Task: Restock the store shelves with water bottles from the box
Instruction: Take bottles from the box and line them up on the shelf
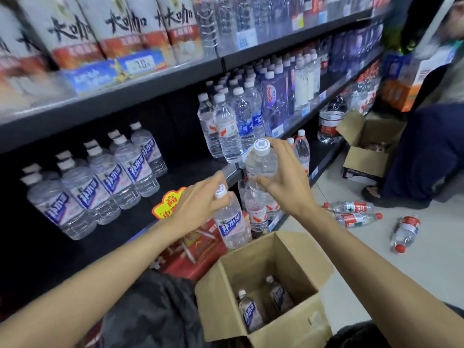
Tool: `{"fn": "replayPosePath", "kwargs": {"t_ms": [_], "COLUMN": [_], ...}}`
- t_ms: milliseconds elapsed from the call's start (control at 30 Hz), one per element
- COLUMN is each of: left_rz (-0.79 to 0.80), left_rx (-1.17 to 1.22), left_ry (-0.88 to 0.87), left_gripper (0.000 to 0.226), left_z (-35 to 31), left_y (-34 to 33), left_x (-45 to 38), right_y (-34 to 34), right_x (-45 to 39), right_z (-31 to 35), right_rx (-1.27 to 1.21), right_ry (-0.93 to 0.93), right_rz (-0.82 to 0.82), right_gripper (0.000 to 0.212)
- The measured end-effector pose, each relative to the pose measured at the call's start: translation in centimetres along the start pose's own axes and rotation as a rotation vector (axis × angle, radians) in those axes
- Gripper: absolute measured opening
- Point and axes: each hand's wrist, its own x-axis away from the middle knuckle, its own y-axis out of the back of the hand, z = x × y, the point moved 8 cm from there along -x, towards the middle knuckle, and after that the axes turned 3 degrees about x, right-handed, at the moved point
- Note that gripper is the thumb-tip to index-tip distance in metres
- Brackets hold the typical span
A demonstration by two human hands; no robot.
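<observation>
Each hand — left hand (200,199), right hand (281,177) — grips one bottle's neck.

At the right edge of the frame a second person (421,156) in dark clothes stands beside a second cardboard carton (364,156). Three red-labelled bottles (356,213) lie on the pale floor (426,259) at right. A red carton (198,249) sits low in the centre.

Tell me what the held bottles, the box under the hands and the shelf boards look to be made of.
Bottles: clear, glossy plastic by the look; ribbed see-through walls, white caps.
Box: brown corrugated cardboard, matte; folded flaps, raw edges.
Shelf: probably painted metal; thin dark boards with a slight sheen, though blur leaves that open.
</observation>
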Motion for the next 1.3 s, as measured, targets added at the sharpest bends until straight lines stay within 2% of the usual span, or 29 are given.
{"fn": "replayPosePath", "kwargs": {"t_ms": [300, 433, 533, 700, 900, 1100, 1300], "left_rz": [-0.264, -0.284, -0.228, -0.136, -0.126, -0.148, -0.074], "left_rx": [0.061, -0.054, -0.116, -0.132, -0.075, -0.046, -0.136], "left_ry": [-0.070, -0.125, -0.136, -0.017, 0.106, 0.322, 0.404], "left_gripper": [0.026, 0.024, 0.021, 0.023, 0.023, 0.032, 0.052], "left_z": [0.5, 1.1, 2.3, 5.8, 11.1, 16.2, 18.8], "left_y": [12.6, 14.2, 13.0, 9.9, 9.0, 9.5, 9.0], "left_x": [-3.6, -4.5, -4.9, -5.3, -6.4, -8.6, -11.1], "right_y": [0.1, -1.1, -2.8, -7.0, -11.4, -15.3, -18.6], "right_x": [-6.6, -8.9, -9.6, -9.3, -10.0, -11.2, -10.5], "right_z": [5.7, 6.7, 6.9, 6.6, 6.3, 5.6, 4.9], "right_rx": [-0.087, -0.132, -0.157, -0.225, -0.258, -0.277, -0.215], "right_ry": [0.088, 0.119, 0.129, 0.133, 0.103, 0.015, -0.004], "right_rz": [-0.034, -0.048, -0.032, 0.031, 0.114, 0.161, 0.226], "right_gripper": [0.068, 0.071, 0.070, 0.066, 0.067, 0.068, 0.068]}}
